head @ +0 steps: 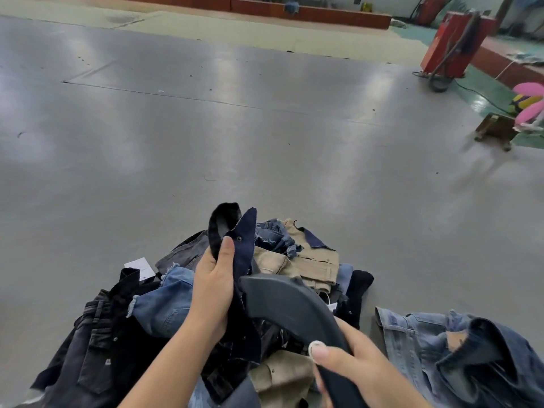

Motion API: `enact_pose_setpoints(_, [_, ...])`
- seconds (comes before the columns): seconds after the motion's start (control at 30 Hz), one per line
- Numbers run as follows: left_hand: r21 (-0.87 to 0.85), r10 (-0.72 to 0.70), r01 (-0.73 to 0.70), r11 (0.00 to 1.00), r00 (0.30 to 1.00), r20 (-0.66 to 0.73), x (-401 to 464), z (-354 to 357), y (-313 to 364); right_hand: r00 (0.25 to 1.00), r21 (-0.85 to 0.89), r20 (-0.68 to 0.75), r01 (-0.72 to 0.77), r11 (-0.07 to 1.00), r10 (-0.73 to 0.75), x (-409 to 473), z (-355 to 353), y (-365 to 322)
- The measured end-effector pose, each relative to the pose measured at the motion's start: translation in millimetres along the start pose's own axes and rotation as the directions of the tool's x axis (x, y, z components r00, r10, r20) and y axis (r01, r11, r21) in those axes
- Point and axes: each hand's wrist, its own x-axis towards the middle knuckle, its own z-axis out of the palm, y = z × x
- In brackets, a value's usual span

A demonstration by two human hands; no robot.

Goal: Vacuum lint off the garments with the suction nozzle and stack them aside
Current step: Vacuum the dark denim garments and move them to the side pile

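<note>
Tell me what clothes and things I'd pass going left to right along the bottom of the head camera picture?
Black jeans → light blue denim → left hand holding a navy garment → dark suction nozzle → right hand → faded blue jacket.

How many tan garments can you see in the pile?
2: one tan garment at the pile's far side beyond the nozzle, another at the near edge below it. More may lie buried.
</note>
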Motion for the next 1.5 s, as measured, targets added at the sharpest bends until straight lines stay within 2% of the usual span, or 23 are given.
enact_pose_setpoints(0.07, [-0.001,-0.035,0.035,0.999,0.999,0.028,-3.4,1.3,-1.4,0.999,0.064,-0.037,-0.01,0.998,0.013,4.7,1.9,-1.6])
enact_pose_setpoints(0.17, [0.008,-0.053,0.053,0.999,0.991,0.121,-12.5,6.0,-4.5,0.986,0.226,-0.164,0.012,0.974,0.026,12.0,-5.3,-8.2])
enact_pose_setpoints(0.23, [0.023,-0.046,0.044,0.999,0.992,0.116,-16.2,8.0,-3.6,0.976,0.275,-0.215,0.033,0.961,0.028,13.8,-11.2,-11.0])
enact_pose_setpoints(0.3, [-0.023,-0.06,0.062,0.998,0.994,0.092,-14.9,7.1,-0.4,0.983,0.269,-0.181,0.029,0.963,0.021,11.6,-12.3,-11.3])
enact_pose_setpoints(0.4, [-0.09,-0.096,0.103,0.991,0.992,0.08,-9.9,5.3,3.7,0.999,0.194,-0.039,-0.013,0.981,0.021,6.6,-3.3,-4.6])
enact_pose_setpoints(0.47, [-0.088,-0.111,0.12,0.989,0.989,0.101,-8.9,5.4,3.4,0.999,0.133,-0.029,-0.013,0.991,0.017,6.1,1.0,1.6])
enact_pose_setpoints(0.53, [-0.107,-0.148,0.163,0.981,0.98,0.131,-9.3,5.7,3.4,0.999,0.161,-0.034,-0.003,0.987,0.008,7.5,0.8,1.5])
enact_pose_setpoints(0.63, [-0.095,-0.199,0.224,0.97,0.955,0.219,-13.6,5.3,4.9,0.992,0.242,-0.127,0.031,0.97,0.0,12.4,-7.5,-4.4])
enact_pose_setpoints(0.73, [-0.034,-0.19,0.211,0.977,0.929,0.317,-19.5,5.4,5.5,0.966,0.308,-0.255,0.052,0.95,0.03,20.1,-17.9,-8.4])
enact_pose_setpoints(0.8, [-0.03,-0.188,0.209,0.977,0.925,0.331,-22.2,6.1,6.6,0.947,0.313,-0.32,0.082,0.946,0.024,22.0,-24.7,-10.2])
enact_pose_setpoints(0.87, [-0.05,-0.184,0.206,0.977,0.942,0.281,-20.0,5.3,7.3,0.934,0.306,-0.357,0.099,0.947,0.017,18.9,-28.8,-11.5])
enact_pose_setpoints(0.93, [-0.079,-0.179,0.199,0.977,0.962,0.208,-14.4,2.9,10.1,0.945,0.306,-0.327,0.096,0.947,0.01,10.9,-28.7,-10.1])
enact_pose_setpoints(1.07, [-0.082,-0.193,0.205,0.975,0.972,0.13,-7.6,1.7,9.8,0.995,0.291,-0.096,0.015,0.957,0.013,-2.9,-14.4,-1.6])
enact_pose_setpoints(1.2, [-0.105,-0.267,0.289,0.952,0.946,0.185,-12.4,6.7,6.6,0.997,0.22,-0.07,-0.021,0.975,0.037,2.8,-1.1,0.1])
enact_pose_setpoints(1.27, [-0.066,-0.291,0.314,0.947,0.927,0.237,-14.5,5.9,6.6,0.992,0.264,-0.116,-0.023,0.964,0.055,7.8,-3.5,-3.2])
enact_pose_setpoints(1.4, [0.018,-0.264,0.275,0.961,0.899,0.35,-20.9,5.4,8.0,0.95,0.325,-0.3,0.012,0.946,0.091,21.2,-16.0,-9.6])
enact_pose_setpoints(1.5, [-0.008,-0.226,0.242,0.97,0.916,0.332,-19.9,7.2,12.9,0.899,0.326,-0.432,0.083,0.942,0.07,27.3,-23.1,-10.9])
